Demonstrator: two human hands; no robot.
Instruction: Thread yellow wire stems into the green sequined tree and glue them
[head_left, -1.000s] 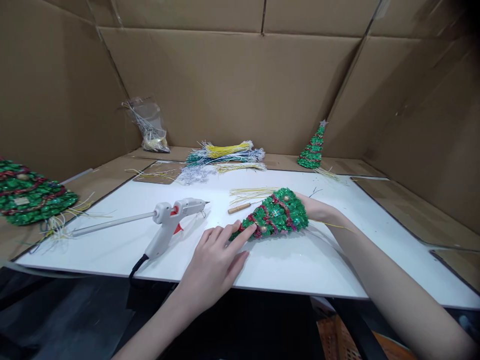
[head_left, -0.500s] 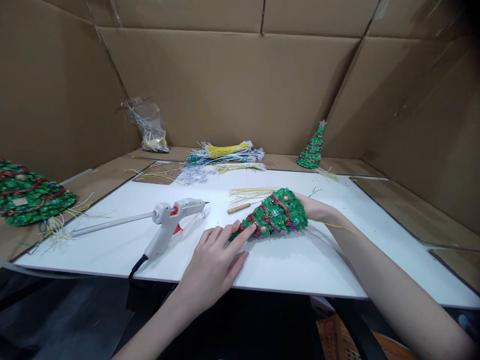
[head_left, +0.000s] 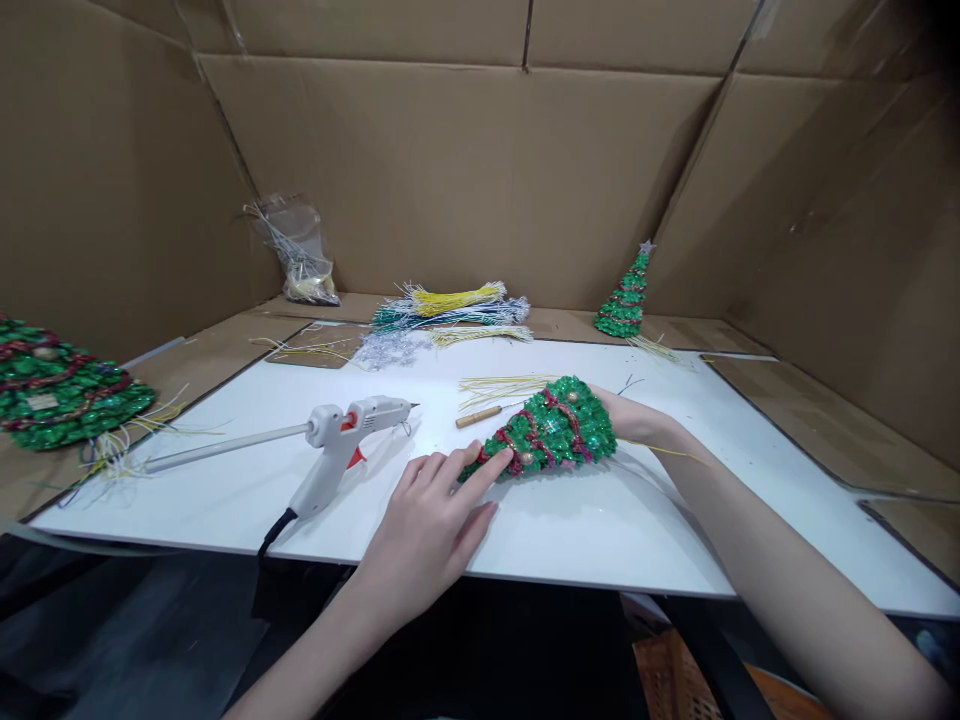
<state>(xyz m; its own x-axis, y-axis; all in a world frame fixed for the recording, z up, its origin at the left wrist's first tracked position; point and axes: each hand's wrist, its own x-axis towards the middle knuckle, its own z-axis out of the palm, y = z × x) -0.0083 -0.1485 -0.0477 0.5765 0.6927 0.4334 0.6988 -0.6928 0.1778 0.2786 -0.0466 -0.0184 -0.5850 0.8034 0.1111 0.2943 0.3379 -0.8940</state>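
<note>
A small green tinsel Christmas tree (head_left: 559,430) with red garlands and gold baubles lies on its side, its tip to the left and its base to the right. My left hand (head_left: 439,505) is closed on the narrow tip, with the index finger lying along the front and the thumb below. At the wide base is my right hand (head_left: 616,408); its fingers are hidden by the tree, so I cannot see their grip. A thin yellow wire (head_left: 664,450) runs from the base across my right wrist. Behind the tree lies a wooden-handled tool (head_left: 478,417), its thin end partly hidden.
A white glue gun (head_left: 330,460) stands left of my left hand. Yellow wires (head_left: 506,385) lie behind the tree. Farther back are wire bundles (head_left: 454,305) and a clear plastic bag (head_left: 300,250). Other decorated trees stand at left (head_left: 64,390) and back right (head_left: 626,295). Cardboard walls (head_left: 465,170) surround the table.
</note>
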